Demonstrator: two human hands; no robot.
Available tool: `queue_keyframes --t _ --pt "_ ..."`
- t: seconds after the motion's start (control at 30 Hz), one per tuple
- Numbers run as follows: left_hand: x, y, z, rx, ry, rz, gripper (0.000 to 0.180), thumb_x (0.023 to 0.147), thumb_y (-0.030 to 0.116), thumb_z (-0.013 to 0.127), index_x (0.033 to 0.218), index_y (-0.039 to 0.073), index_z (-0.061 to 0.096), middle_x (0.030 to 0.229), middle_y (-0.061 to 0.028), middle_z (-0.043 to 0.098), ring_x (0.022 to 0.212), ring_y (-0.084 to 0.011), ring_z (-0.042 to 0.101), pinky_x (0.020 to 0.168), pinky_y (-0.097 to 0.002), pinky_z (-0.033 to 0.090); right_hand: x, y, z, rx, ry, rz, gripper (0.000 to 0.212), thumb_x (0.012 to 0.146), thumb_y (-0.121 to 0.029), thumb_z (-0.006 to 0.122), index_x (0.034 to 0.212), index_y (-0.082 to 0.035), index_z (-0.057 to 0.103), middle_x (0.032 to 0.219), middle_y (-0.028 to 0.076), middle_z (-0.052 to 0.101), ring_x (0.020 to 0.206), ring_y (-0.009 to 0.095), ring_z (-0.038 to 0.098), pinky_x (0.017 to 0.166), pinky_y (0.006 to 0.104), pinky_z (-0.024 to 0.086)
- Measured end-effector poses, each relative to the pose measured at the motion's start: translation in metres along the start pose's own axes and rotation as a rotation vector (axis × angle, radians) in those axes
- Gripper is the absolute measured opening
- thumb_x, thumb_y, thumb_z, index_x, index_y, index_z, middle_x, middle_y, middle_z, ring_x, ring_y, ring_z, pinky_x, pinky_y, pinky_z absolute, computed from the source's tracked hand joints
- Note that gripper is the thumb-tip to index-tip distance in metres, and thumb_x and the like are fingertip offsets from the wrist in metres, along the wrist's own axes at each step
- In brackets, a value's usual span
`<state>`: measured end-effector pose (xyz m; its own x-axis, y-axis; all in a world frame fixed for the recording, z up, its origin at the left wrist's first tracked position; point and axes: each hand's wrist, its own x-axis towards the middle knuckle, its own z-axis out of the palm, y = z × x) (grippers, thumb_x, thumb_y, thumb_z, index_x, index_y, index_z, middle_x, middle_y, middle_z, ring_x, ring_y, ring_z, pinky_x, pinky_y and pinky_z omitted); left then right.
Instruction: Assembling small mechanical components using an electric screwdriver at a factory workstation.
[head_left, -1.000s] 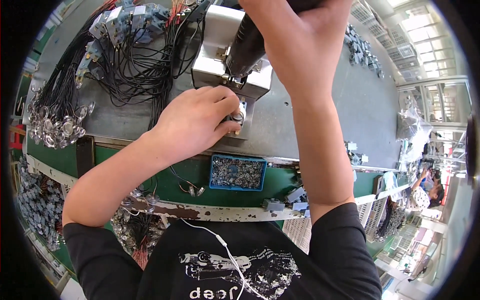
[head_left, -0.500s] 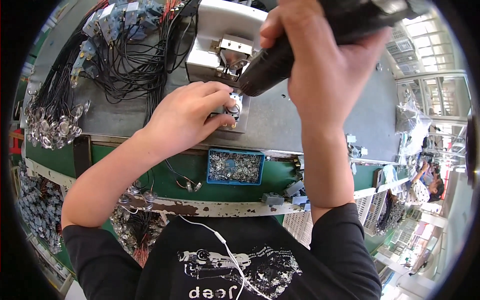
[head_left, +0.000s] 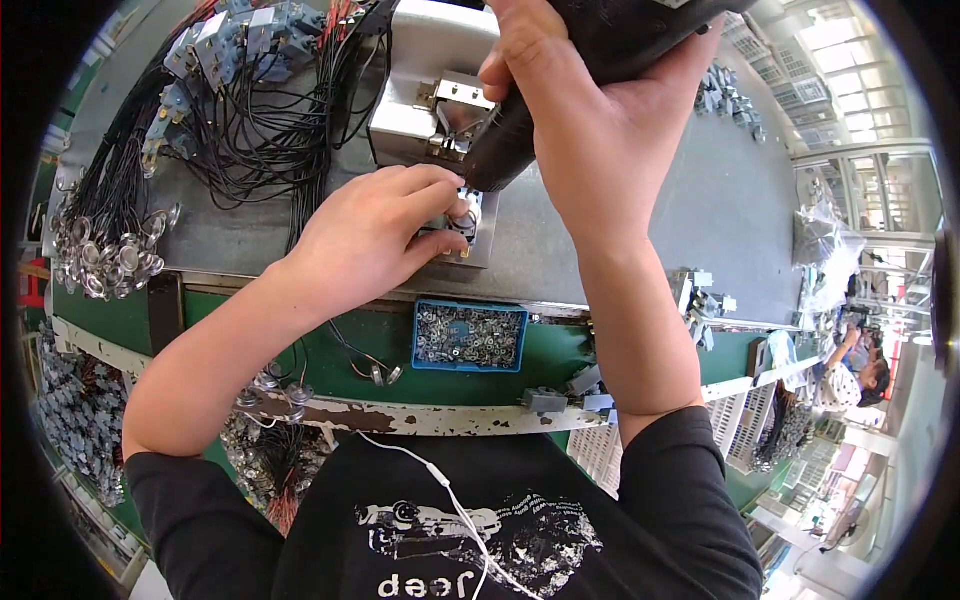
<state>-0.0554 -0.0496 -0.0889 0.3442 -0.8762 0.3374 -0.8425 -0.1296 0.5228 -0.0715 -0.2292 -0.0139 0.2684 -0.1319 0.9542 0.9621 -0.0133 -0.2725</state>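
Observation:
A dark power screwdriver [head_left: 505,145] is gripped in my right hand [head_left: 610,140], tilted with its nose down at a small switch-like part [head_left: 468,212]. The tool's tip is hidden, so I cannot tell whether it touches the part. My left hand [head_left: 370,225] pinches this part between thumb and fingers on a flat metal block [head_left: 481,252]. The fingers cover much of the part, but some brass-coloured terminals show at its near end. Just behind stands a pale metal machine [head_left: 435,50] with a bracket mechanism [head_left: 463,105].
Bundled black wires [head_left: 260,150] with grey-blue connectors [head_left: 205,50] and round metal ends [head_left: 110,255] lie left. A blue tray [head_left: 416,340] of small metal pieces sits near me. Grey switch parts [head_left: 545,400] lie right, others [head_left: 730,95] farther back. Another person [head_left: 850,380] is far right.
My right hand and the screwdriver have shifted left, bringing the tool's nose closer over the part. My left hand stays almost where it was.

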Motion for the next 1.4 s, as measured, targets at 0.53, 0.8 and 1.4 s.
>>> queue_keyframes --t 0.53,0.8,1.4 --pt "0.002 -0.002 0.000 -0.072 0.015 0.001 0.023 0.087 0.017 0.076 0.101 0.007 0.061 0.107 -0.0084 0.065 0.100 -0.0337 0.065 0.084 -0.0450 0.054 -0.001 -0.030 0.020 -0.339 0.247 0.686 0.029 0.088 0.004 0.079 0.109 0.001 0.058 0.088 0.008 0.070 0.070 0.010 0.067 0.059 0.0248 0.055" --pt "-0.001 -0.002 0.006 -0.077 0.036 0.005 0.023 0.088 0.016 0.075 0.102 0.007 0.059 0.105 -0.0070 0.063 0.101 -0.0331 0.064 0.083 -0.0447 0.054 -0.008 -0.023 0.005 -0.353 0.051 0.536 0.028 0.088 0.007 0.077 0.111 0.002 0.061 0.088 0.008 0.070 0.069 0.011 0.066 0.058 0.0245 0.054" --pt "-0.030 0.047 0.030 0.203 -0.473 0.360 0.003 0.074 0.017 0.069 0.077 0.015 0.069 0.078 0.0008 0.064 0.090 -0.0186 0.061 0.080 -0.0334 0.046 0.013 -0.026 0.010 -0.638 0.329 0.244 0.047 0.087 -0.007 0.079 0.119 0.003 0.047 0.094 0.007 0.061 0.079 0.015 0.055 0.077 0.0296 0.048"
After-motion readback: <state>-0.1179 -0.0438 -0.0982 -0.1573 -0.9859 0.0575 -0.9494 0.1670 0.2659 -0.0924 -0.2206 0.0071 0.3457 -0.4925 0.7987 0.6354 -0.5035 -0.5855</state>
